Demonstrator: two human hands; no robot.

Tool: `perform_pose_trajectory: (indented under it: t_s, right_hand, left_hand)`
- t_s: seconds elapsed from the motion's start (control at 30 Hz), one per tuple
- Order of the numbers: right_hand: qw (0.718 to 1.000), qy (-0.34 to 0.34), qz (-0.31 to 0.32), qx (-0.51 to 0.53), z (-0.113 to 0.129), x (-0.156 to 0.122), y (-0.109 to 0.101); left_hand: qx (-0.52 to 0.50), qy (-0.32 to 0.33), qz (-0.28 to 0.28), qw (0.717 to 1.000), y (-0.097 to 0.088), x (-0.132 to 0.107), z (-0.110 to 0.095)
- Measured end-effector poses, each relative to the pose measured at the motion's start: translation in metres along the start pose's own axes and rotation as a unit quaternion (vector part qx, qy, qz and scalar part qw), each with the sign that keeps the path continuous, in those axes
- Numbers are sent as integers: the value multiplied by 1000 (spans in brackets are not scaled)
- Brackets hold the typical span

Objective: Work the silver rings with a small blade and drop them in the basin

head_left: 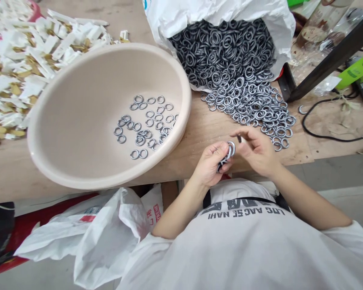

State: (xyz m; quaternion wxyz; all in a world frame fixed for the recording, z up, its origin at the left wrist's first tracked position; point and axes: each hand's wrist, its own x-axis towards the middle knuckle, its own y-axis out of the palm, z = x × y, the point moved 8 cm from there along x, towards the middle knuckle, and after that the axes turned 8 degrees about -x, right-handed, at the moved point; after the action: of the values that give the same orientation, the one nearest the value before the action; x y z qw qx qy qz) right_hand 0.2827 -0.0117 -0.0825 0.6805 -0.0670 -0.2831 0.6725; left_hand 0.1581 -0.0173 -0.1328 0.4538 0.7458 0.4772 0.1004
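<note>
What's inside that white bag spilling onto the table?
The white plastic sack holds a heap of dark grey metal rings, which spill onto the wooden table. Anything deeper in the sack is hidden by the rings and its folds.

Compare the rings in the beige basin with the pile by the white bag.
The basin rings are few and lie loosely spread, while the bag pile is far larger, heaped and overlapping. The basin rings sit inside the beige basin, while the bag pile spills from the white bag onto the wooden table. Both are grey metal rings.
</note>
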Motion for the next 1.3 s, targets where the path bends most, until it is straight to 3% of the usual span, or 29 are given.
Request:
perform_pose_trajectory:
  t_s: [0.1,0.23,0.33,0.4,0.47,0.5,0.57,0.6,0.63,0.67,0.73,0.83,0.93,1.0,1.07,1.1,1.13,1.23,1.3]
  right_hand:
    - [999,-36,23,1,18,-5,12]
    - [998,-52,23,-27,19,3,17]
    - [999,-38,0,-9,2,27,8]
    - [997,3,-48,-53,-17,48,-7]
    - [980,13,-44,-191,-30,68,-12]
    - [967,19,-27,-252,-36,77,-11]
    - [939,29,4,-344,-44,89,-7]
    - [929,32,16,-368,-47,93,-4]
    - [924,32,21,-381,-47,95,-1]
    - [922,28,23,-385,-46,97,2]
    - [923,9,23,-384,-41,99,6]
    - [923,-6,12,-384,-37,96,-2]
    - [917,9,-37,-396,-46,90,-34]
    - [909,29,-80,-407,-61,87,-61]
    - [900,55,-91,-422,-82,87,-80]
    - [897,72,-85,-427,-93,89,-85]
    - [898,91,-62,-427,-105,91,-85]
    - [906,109,-12,-409,-122,93,-75]
    - [917,76,-5,-391,-116,91,-65]
  left_hand:
    - [3,-11,-32,999,-7,2,6]
    - [12,4,-77,997,-9,-2,2]
    - [54,84,-101,990,2,-13,-31]
    - [119,212,-127,962,14,-31,-74]
    - [231,382,-160,880,31,-60,-124]
    - [303,461,-183,813,40,-77,-147]
    - [473,549,-237,647,57,-101,-178]
    - [550,549,-261,573,61,-104,-187]
    - [616,507,-280,534,57,-99,-193]
    - [663,457,-297,513,49,-92,-199]
    - [715,363,-313,509,28,-80,-205]
    - [717,322,-327,524,14,-79,-207]
    - [697,375,-336,511,29,-90,-198]
    - [676,436,-276,525,52,-84,-179]
    - [678,445,-146,567,73,-53,-148]
    - [706,409,-82,572,79,-28,-128]
    - [742,353,-53,568,76,1,-111]
    - [826,193,-129,514,39,79,-91]
    - [839,117,-166,504,14,111,-89]
